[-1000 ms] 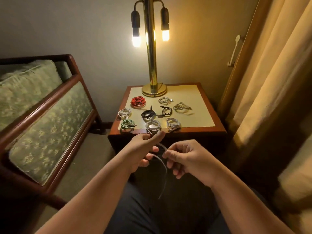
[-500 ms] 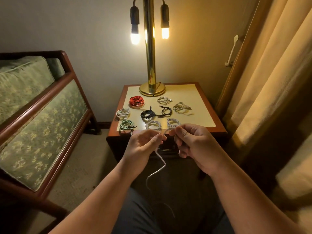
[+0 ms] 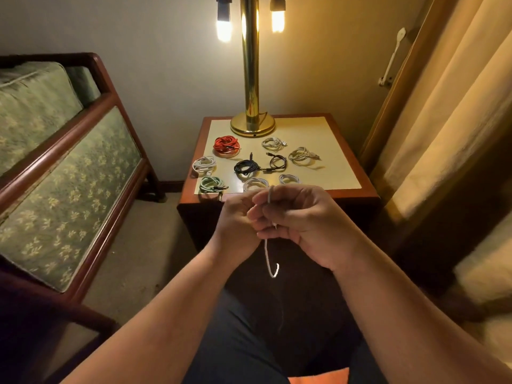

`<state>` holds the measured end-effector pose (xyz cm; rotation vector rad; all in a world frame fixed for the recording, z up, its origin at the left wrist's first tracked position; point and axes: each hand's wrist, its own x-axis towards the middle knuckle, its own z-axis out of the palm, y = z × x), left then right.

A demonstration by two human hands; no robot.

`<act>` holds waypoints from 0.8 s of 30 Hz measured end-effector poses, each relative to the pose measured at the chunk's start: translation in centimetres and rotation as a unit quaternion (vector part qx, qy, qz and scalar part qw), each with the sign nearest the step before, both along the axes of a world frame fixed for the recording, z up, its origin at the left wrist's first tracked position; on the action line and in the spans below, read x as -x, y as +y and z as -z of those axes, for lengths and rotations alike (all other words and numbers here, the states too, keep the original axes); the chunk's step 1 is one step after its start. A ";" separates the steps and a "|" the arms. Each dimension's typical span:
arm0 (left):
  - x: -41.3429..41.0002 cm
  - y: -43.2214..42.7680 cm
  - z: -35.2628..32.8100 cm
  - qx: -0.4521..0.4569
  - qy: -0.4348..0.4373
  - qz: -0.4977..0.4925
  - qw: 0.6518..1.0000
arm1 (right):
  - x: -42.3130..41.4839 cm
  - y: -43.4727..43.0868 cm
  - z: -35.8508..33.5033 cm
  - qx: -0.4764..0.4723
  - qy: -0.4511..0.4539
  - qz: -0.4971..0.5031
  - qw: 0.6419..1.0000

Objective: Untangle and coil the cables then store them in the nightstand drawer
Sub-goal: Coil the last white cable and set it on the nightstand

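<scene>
The left hand (image 3: 235, 217) and right hand (image 3: 302, 217) curl their fingers round a thin white braided cable (image 3: 267, 256) at the near edge of the cream-topped wooden desk (image 3: 332, 151). Nine coiled cables (image 3: 245, 166) crowd its near half, and a brass lamp (image 3: 250, 79) stands far. A green cushioned sofa (image 3: 69, 167) lies left and a beige curtain (image 3: 448, 106) right.

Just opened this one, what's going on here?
A person faces a nightstand, the left hand and right hand both gripping one white cable, whose loose end hangs below them. Nine coils lie on the nightstand top near a brass lamp, not yet stored.
</scene>
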<state>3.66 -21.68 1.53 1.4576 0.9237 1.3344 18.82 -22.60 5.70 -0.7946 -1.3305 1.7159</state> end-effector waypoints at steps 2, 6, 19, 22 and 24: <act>-1.0 -0.1 0.2 0.065 0.003 -0.020 0.998 | 0.0 0.7 -0.2 -0.007 0.037 0.057 0.998; -2.3 -0.3 1.2 0.102 0.140 -0.026 0.985 | -0.9 3.2 -0.1 -0.011 0.101 0.160 0.982; -0.9 -1.2 -3.0 0.079 -0.026 -0.019 0.996 | -2.8 4.0 4.1 -0.021 -0.055 0.081 0.995; 0.1 -0.8 -3.1 0.082 -0.012 -0.034 0.996 | -2.9 3.5 4.5 0.003 -0.035 0.038 0.999; 0.6 -0.5 -2.8 0.086 0.005 -0.054 0.995 | -2.8 3.1 4.7 0.008 -0.028 0.010 1.000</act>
